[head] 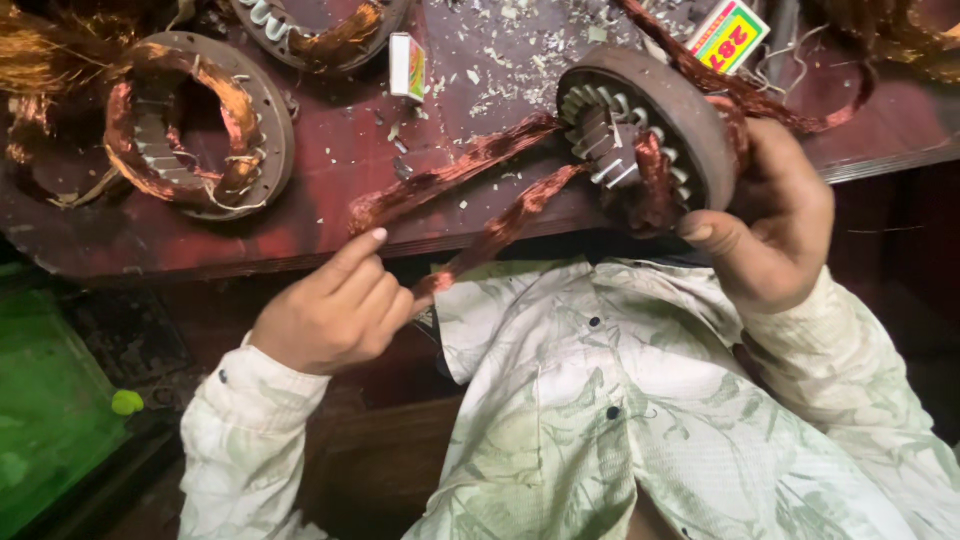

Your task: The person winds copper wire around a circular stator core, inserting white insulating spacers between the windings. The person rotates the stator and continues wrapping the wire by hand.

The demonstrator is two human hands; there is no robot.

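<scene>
Copper-orange wire bundles (470,165) are gleaming across the dark red, scuffed workbench (330,150), which is speckling with pale shavings near the top centre. A grey-brown stator ring (660,95) at upper right is showing silvery teeth. A second stator (262,120) at upper left is wearing copper coils. The shirt (620,400) is showing pale cream with a faint green leaf pattern and dark buttons. A bright green surface (50,400) is glowing at lower left.

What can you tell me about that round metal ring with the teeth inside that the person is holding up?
The metal ring looks like a motor core: a thick, dull grey-brown band with pale slotted teeth round its inner edge. It stands tilted on edge at the table's front. Copper wire bundles trail from its slots. The right hand grips its rim; the left hand pinches one strand.
</scene>
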